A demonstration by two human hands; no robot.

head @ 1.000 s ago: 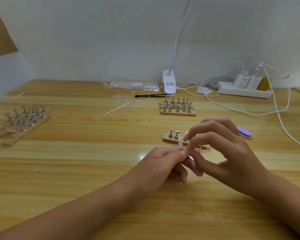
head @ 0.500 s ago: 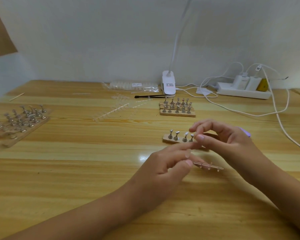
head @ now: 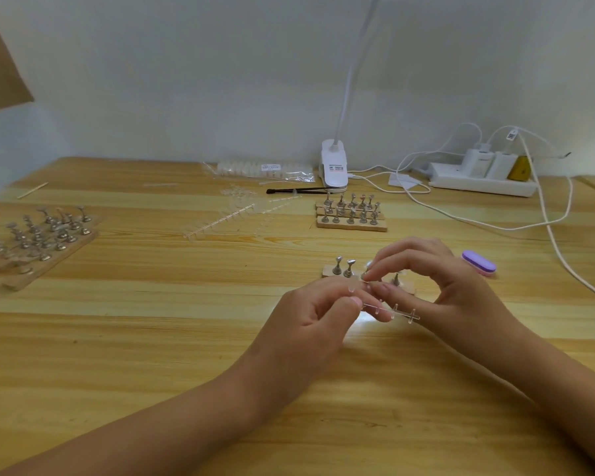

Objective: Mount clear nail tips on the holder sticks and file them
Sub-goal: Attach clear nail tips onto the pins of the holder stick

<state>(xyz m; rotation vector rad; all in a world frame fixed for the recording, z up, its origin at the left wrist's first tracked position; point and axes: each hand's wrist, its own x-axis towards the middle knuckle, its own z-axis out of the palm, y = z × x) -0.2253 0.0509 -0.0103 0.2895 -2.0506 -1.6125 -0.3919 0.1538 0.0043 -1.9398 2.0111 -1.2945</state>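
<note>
Two hands, one purple file, one lamp.

Nail-craft workbench: wooden table, holder sticks, clip lamp.

My right hand covers the right end of the wooden base just behind my fingertips, so two of its metal stands show only in part. Whether my right thumb and forefinger hold a nail tip there I cannot tell; anything that small and clear is lost. My left hand hides the near end of the clear strip it grips. Beyond my right knuckles the purple file is partly hidden. Far left of my fingers, the tray of stands is blurred and cut by the edge.
</note>
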